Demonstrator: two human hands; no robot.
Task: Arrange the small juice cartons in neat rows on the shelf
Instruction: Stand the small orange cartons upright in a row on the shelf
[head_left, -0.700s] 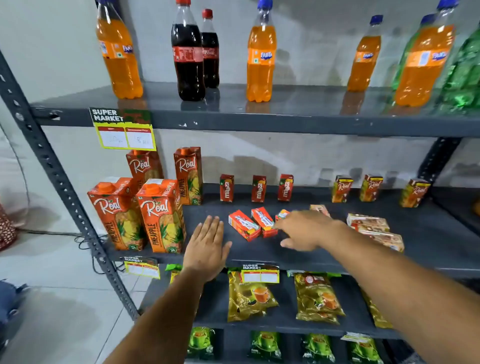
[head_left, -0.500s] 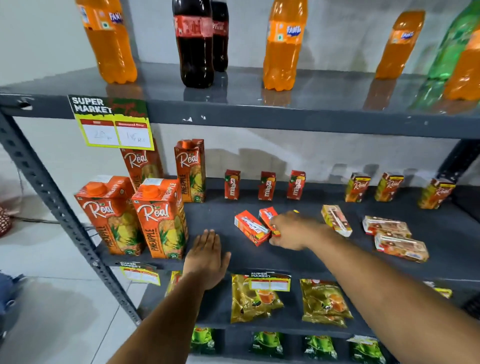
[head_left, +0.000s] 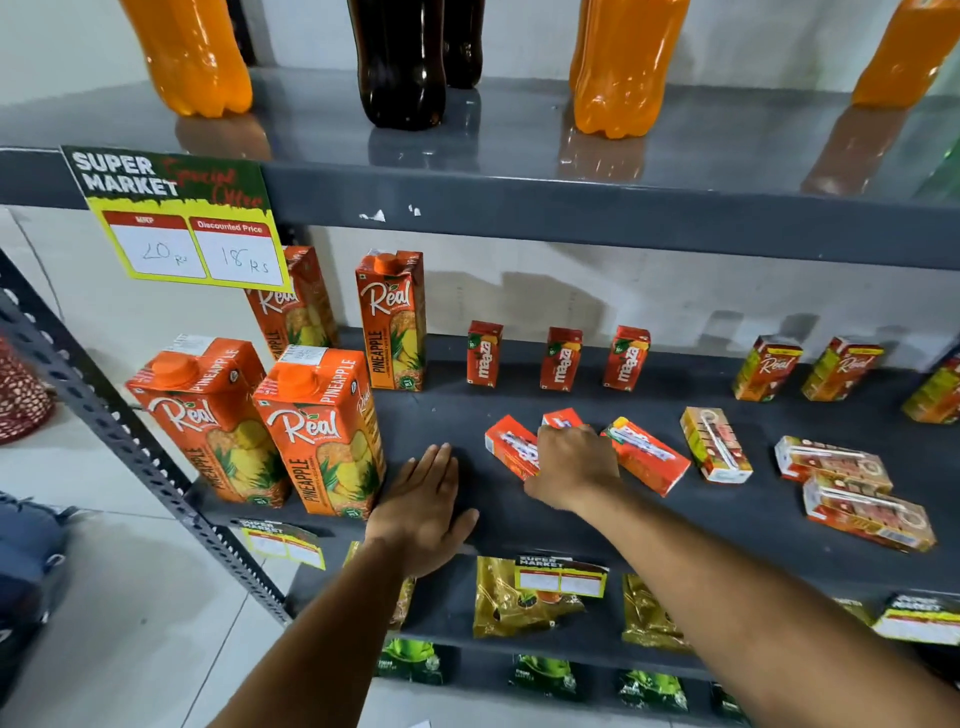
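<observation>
Three small red Maaza cartons (head_left: 484, 353) (head_left: 560, 358) (head_left: 626, 358) stand upright in a row at the back of the grey middle shelf (head_left: 431, 415). In front of them three more red cartons lie flat: a left one (head_left: 511, 449), a middle one (head_left: 561, 417) and a right one (head_left: 647, 460). My right hand (head_left: 574, 462) lies over the middle one with fingers curled around it. My left hand (head_left: 421, 504) rests flat on the shelf's front edge, fingers apart. Small Real cartons stand at the back right (head_left: 768, 368) (head_left: 841, 369); others lie flat (head_left: 717, 444) (head_left: 831, 462) (head_left: 867, 514).
Large Real pineapple cartons (head_left: 322, 436) (head_left: 208, 415) (head_left: 389, 317) fill the shelf's left end, right beside my left hand. Soda bottles (head_left: 400, 62) stand on the shelf above, which carries a price tag (head_left: 182, 234). Gold packets (head_left: 519, 597) lie on the shelf below.
The view has come closer to the shelf. My right hand has slid onto the middle lying red carton and curled around it. My left hand stays flat on the shelf edge.
</observation>
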